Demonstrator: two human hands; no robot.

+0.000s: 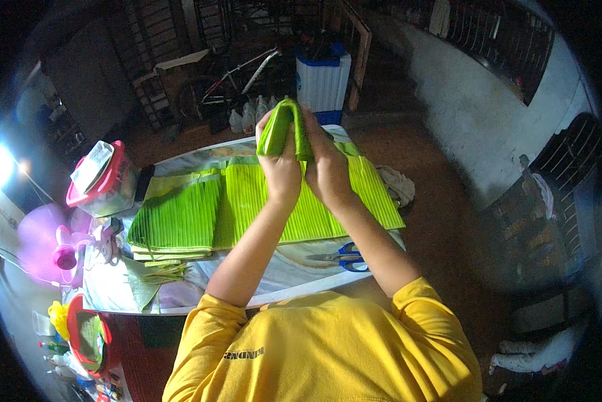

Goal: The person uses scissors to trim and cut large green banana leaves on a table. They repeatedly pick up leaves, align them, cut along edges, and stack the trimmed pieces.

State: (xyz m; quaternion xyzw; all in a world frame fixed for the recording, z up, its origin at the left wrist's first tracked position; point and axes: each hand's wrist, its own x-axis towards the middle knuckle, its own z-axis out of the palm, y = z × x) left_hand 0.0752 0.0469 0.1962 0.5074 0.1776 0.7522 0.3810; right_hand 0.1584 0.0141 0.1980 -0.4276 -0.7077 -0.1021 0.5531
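Both of my hands are raised over the far part of the table, gripping a folded bundle of green banana leaf [280, 128]. My left hand [281, 173] clasps its left side, with the thumb pointing up along the leaf. On the other side, my right hand [327, 163] presses against the right face. Below them a long, pale green banana leaf [245, 201] lies spread across the table. A stack of darker cut leaf pieces [178, 213] sits at its left end. Blue-handled scissors [349, 257] rest near the front edge, close to my right forearm.
The marble-patterned table [281, 274] also bears leaf strips [165, 273], a pink-lidded plastic container [111, 188] and a pink fan [62, 251] at left. A red basin [74, 321] is at lower left. Beyond stand plastic jugs [248, 120], a white-and-blue appliance [321, 83] and a bicycle [235, 73].
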